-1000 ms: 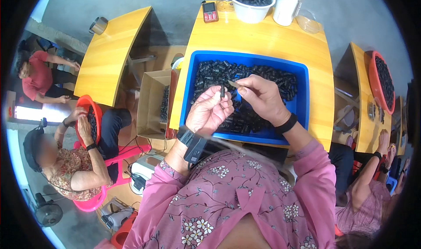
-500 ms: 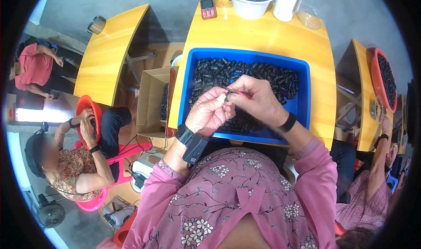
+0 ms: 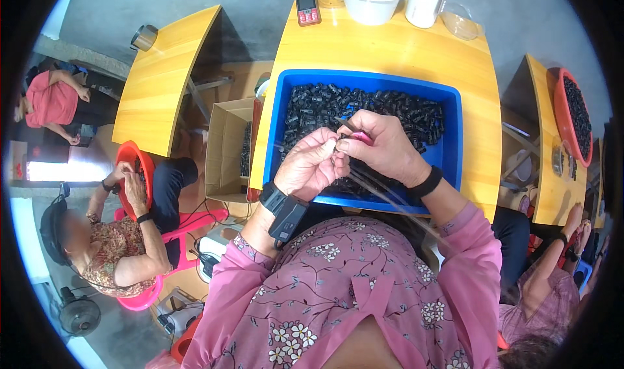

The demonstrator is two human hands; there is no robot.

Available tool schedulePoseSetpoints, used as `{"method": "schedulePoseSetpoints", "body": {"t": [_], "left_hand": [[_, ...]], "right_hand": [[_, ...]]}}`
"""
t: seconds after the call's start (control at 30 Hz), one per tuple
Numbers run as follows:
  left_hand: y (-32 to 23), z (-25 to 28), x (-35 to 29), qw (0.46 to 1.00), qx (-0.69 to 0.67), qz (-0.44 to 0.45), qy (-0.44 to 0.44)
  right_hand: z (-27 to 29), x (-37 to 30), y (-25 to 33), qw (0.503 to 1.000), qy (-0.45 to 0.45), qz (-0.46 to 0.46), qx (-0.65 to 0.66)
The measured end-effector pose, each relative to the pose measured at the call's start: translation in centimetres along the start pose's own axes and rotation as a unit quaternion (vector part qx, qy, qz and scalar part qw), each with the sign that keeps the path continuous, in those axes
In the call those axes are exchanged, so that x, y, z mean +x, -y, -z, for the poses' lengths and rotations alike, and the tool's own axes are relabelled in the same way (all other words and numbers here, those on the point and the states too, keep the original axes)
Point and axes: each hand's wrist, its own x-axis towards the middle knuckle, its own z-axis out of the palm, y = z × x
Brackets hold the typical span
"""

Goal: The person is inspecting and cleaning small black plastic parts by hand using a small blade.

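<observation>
The fingers [image 3: 329, 149] of the left hand [image 3: 311, 167] pinch together at their tips on a small pale piece that is too tiny to make out, and they meet the thumb and forefinger of the right hand [image 3: 383, 149] right there. The right hand's fingers curl narrow around a pink tool [image 3: 361, 136], of which only a sliver shows between thumb and palm; whether the tool touches the pale piece cannot be told. Thin dark strands [image 3: 383, 197] run down from under the right hand toward the person's chest. Both hands hover over the near half of a blue bin [image 3: 455, 149], which is filled with small black parts [image 3: 390, 106]. A black band with a boxy device [image 3: 285, 212] sits on the left wrist, and a plain black band [image 3: 426, 184] on the right. The bin rests on a yellow desk [image 3: 390, 47]. At the desk's far edge stand a white bowl [image 3: 370, 5] of the same black parts, a white container [image 3: 426, 2], a clear dish [image 3: 460, 23] and a small phone [image 3: 307, 8]. To the left, beside the desk, is an open cardboard box [image 3: 224, 151], and another person [image 3: 117, 245] sits there with a red basin [image 3: 130, 158].
</observation>
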Motion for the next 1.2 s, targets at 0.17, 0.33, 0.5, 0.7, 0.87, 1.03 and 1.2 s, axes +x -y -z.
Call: {"method": "schedulePoseSetpoints", "body": {"t": [0.17, 0.33, 0.5, 0.7, 0.87, 1.03, 1.2], "left_hand": [[0.2, 0.3, 0.1, 1.0, 0.003, 0.009, -0.01], [0.2, 0.3, 0.2, 1.0, 0.012, 0.001, 0.0], [0.1, 0.5, 0.3, 1.0, 0.018, -0.002, -0.002], [0.1, 0.7, 0.2, 1.0, 0.02, 0.001, -0.012], [0.0, 1.3, 0.6, 0.999, 0.004, -0.033, -0.01], [-0.2, 0.8, 0.2, 0.991, -0.028, -0.133, -0.002], [-2.0, 1.2, -2.4, 0.978, -0.024, -0.206, -0.021]], "right_hand": [[-0.1, -0.1, -0.2, 0.999, -0.002, -0.006, 0.04], [0.3, 0.0, 0.1, 0.999, 0.004, -0.03, 0.038], [0.0, 0.0, -0.6, 0.999, 0.006, -0.021, 0.027], [0.1, 0.1, -0.1, 0.998, 0.028, -0.034, 0.037], [0.7, 0.7, -1.3, 0.998, -0.051, -0.032, 0.005], [1.1, 0.7, -3.4, 0.98, -0.032, 0.034, -0.192], [0.5, 0.2, -4.0, 0.942, 0.071, 0.058, -0.323]]}}
